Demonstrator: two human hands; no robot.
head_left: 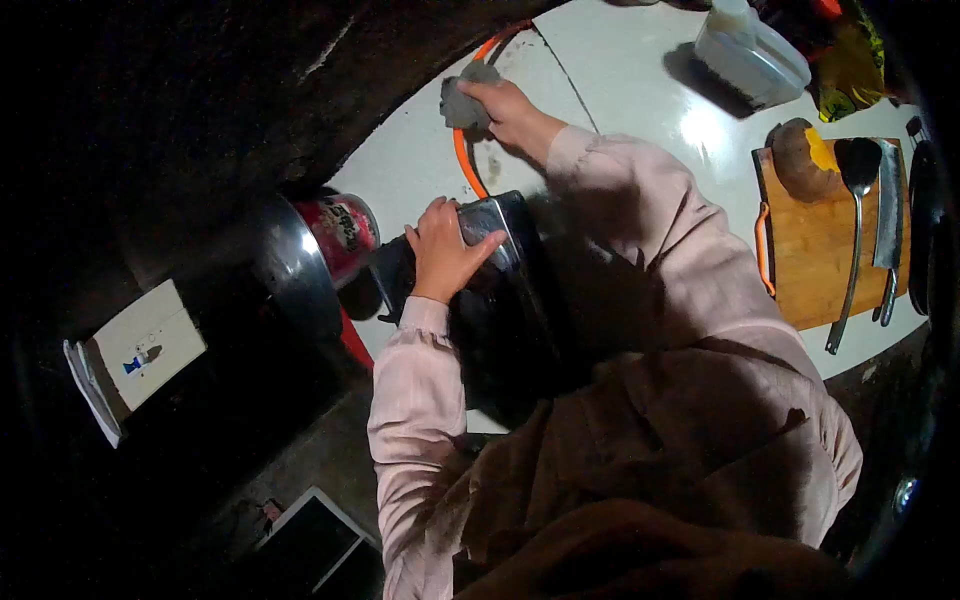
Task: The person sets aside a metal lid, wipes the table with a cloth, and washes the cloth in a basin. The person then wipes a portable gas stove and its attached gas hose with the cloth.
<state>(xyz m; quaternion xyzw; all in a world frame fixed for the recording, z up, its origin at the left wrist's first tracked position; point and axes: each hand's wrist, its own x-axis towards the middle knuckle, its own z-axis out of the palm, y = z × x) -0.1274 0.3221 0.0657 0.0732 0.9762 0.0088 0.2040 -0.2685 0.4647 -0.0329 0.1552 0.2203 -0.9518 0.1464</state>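
My right hand point(512, 112) presses a bunched grey rag point(462, 102) onto the white tabletop, over an orange hose point(466, 165). That hose runs from the table's far edge to a black, box-shaped appliance with a shiny metal edge, which looks like a gas stove point(515, 290). Gripping the stove's far end is my left hand point(447, 252), its fingers bent over the edge and its thumb on the metal. Shadow hides much of the stove's near side, so I cannot tell whether it is tilted.
Left of the stove are a red can point(345, 232) and a shiny metal pot or lid point(298, 255). On the right, a wooden cutting board point(815, 265) carries a ladle point(857, 205), a cleaver point(887, 215) and a cut brown vegetable point(800, 165). Behind it stands a clear plastic container point(752, 62).
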